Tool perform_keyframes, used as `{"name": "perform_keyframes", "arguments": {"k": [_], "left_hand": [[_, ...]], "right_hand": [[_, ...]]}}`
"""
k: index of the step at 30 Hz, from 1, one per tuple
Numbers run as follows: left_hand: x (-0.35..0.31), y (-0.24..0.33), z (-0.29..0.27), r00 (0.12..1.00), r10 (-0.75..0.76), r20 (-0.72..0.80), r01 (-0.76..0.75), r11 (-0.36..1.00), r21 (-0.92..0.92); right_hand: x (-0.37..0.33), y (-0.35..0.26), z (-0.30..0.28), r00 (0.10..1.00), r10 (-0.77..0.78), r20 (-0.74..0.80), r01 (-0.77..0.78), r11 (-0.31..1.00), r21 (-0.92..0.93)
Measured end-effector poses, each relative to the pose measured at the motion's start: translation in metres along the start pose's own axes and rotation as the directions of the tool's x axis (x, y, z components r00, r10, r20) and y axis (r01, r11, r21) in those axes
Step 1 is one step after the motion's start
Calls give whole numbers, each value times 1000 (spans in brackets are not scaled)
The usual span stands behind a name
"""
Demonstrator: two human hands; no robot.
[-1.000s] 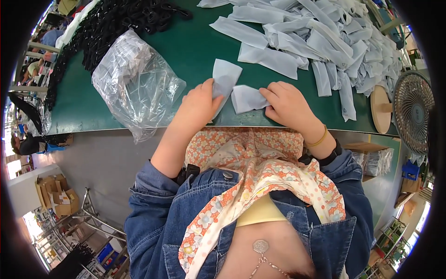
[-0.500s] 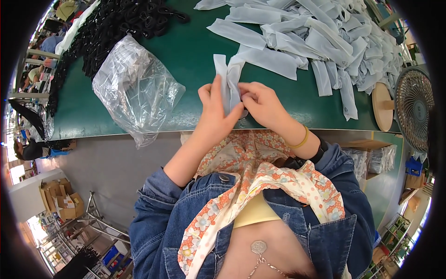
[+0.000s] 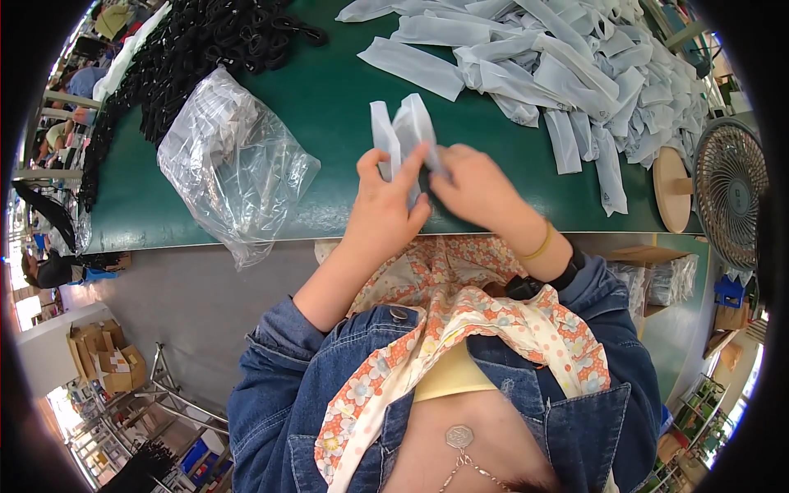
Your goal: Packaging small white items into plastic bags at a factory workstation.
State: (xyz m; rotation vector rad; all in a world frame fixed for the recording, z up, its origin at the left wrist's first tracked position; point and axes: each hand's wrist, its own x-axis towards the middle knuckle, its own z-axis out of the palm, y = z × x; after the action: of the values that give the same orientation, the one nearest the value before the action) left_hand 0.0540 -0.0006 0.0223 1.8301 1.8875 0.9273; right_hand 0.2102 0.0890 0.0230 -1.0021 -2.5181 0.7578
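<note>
My left hand [image 3: 386, 197] is closed on a narrow frosted plastic sleeve [image 3: 381, 125] that stands up between thumb and fingers. A second frosted sleeve [image 3: 417, 119], partly opened out, rises beside it between my two hands. At this second sleeve's right edge, my right hand [image 3: 477, 187] is curled, its fingertips smeared by motion and partly hidden. Whether anything is inside the sleeves cannot be made out. Beyond my hands, to the right, a large heap of similar flat frosted sleeves [image 3: 567, 70] covers the green table [image 3: 345, 99].
A clear plastic bag [image 3: 238, 156] with crumpled contents lies left, overhanging the table edge. Behind it is a heap of black cords [image 3: 205, 49]. At right stand a round wooden disc [image 3: 672, 191] and a fan [image 3: 731, 193]. An open carton [image 3: 645, 256] sits below the table's right side.
The sleeve lying just beyond my hands no longer shows there. My right hand has shifted slightly right and blurred. The sleeve between my hands has opened out wider.
</note>
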Motion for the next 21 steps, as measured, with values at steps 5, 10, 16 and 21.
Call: {"name": "perform_keyframes", "arguments": {"k": [5, 10, 16, 21], "left_hand": [[3, 1, -9, 992, 124, 25, -126, 983, 136], [3, 9, -11, 996, 68, 51, -75, 983, 168], [1, 6, -12, 997, 62, 55, -70, 984, 161], [-2, 1, -12, 996, 80, 40, -85, 983, 161]], "right_hand": [[30, 0, -18, 908, 89, 409, -252, 897, 363], [76, 55, -11, 940, -107, -324, -4, 946, -324], [65, 38, -12, 951, -41, -305, -35, 970, -239], [54, 17, -57, 813, -58, -579, 182, 970, 159]]}}
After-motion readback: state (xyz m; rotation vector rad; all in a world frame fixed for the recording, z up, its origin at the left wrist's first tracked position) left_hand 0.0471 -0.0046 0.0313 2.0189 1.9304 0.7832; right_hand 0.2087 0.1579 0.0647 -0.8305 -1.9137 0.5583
